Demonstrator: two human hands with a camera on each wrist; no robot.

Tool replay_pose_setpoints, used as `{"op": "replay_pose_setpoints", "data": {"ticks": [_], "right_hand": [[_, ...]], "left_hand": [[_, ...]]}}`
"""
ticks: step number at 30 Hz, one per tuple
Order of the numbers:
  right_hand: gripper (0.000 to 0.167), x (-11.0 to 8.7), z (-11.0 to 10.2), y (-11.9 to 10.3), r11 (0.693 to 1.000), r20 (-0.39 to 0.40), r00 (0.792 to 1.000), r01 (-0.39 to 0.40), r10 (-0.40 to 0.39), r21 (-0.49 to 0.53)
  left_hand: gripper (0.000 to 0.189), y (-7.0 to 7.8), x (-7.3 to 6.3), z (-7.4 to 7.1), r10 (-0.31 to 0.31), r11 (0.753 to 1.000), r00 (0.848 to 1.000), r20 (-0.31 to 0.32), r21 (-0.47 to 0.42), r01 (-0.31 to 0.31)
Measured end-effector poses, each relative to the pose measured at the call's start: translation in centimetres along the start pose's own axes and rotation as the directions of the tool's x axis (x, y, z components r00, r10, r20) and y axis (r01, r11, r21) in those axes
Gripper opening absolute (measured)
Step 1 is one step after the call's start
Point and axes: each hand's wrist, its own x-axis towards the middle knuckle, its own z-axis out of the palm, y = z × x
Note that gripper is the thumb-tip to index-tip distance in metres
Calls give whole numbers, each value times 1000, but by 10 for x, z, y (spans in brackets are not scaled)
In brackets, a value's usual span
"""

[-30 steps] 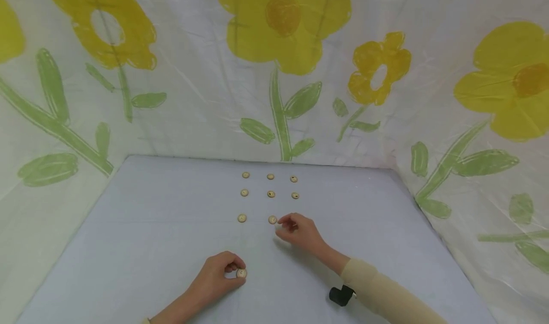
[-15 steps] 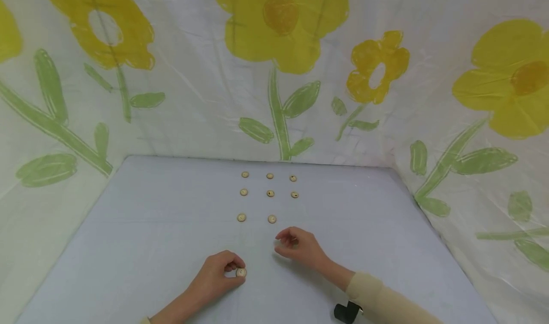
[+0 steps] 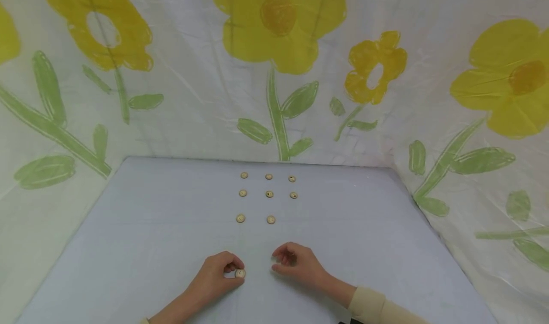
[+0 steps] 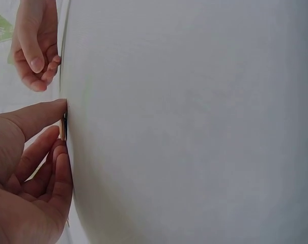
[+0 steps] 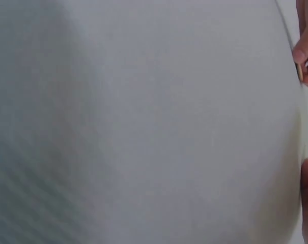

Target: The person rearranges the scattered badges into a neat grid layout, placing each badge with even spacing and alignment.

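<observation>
My left hand (image 3: 218,272) pinches a small round wooden disc (image 3: 240,273) between thumb and fingertips, low over the table in front of me. In the left wrist view that disc (image 4: 63,127) shows edge-on, thin and dark on one side. To its right, my right hand (image 3: 298,265) holds nothing; its fingers are loosely bent, with the thumb apart from them. Beyond both hands lie several similar discs in rows, pale with dark marks. The nearest row has two, a left disc (image 3: 240,218) and a right disc (image 3: 271,219).
Behind these, a middle row includes a disc (image 3: 269,194) with a dark spot, and a far row includes another disc (image 3: 244,175). A pale cloth covers the table (image 3: 150,209). White sheeting (image 3: 193,124) painted with yellow flowers stands along its back and sides.
My right hand has drawn back toward me from beside the right disc of the nearest row. The left hand stays in place, still pinching its disc.
</observation>
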Motion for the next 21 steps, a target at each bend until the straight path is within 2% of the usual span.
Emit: {"op": "replay_pose_setpoints", "data": {"ticks": [7,13,17,21], "right_hand": [[22,-5,2,-7,1000,11,1000,-13,13,-20],[21,-9,-5,-36,1000,24,1000,-8,8,4],[21,-11,-9,-46,1000,23,1000,11,-11,3],[21,-11,-8,-45,1000,19,999,31,-31,6]], "left_hand": [[20,2,1,-1,4,1000,1000,8,21,-4],[20,4,2,-2,14,999,1000,9,30,-14],[19,4,3,-3,45,999,999,18,22,-45],[17,5,9,-2,75,996,997,24,38,-76]]}}
